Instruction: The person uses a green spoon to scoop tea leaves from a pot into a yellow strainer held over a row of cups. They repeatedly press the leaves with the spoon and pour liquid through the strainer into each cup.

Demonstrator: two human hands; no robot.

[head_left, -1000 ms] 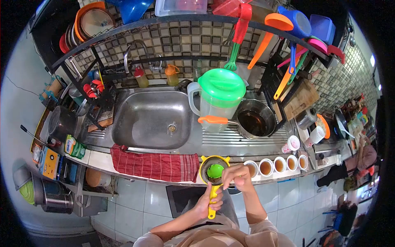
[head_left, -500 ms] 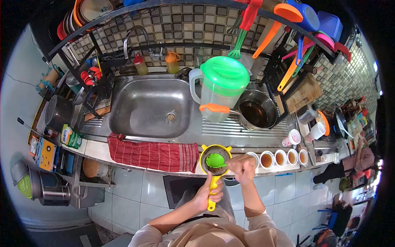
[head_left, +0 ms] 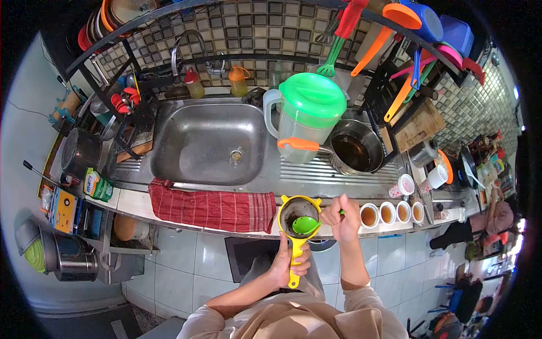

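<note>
My left hand (head_left: 289, 265) is wrapped round the handle of a yellow strainer (head_left: 294, 210), held level in front of the counter edge. Dark wet residue lies in its mesh. A green ladle (head_left: 305, 225) rests its bowl inside the strainer, near the right rim. The ladle's handle runs into my right hand (head_left: 343, 219), which is closed on it. Just right of that hand, white cups (head_left: 370, 216) of brown liquid stand in a row along the counter edge. My right hand may hide part of the row.
A steel pot (head_left: 355, 148) with dark liquid and an orange handle sits on the drainboard beside a green-lidded pitcher (head_left: 312, 107). Left are the sink (head_left: 206, 147) and a folded red cloth (head_left: 212, 212). Utensils hang overhead. Another person (head_left: 497, 217) is at far right.
My right hand has moved up and to the right. The ladle's bowl has shifted right and slightly down within the strainer. My left hand keeps its grip on the handle.
</note>
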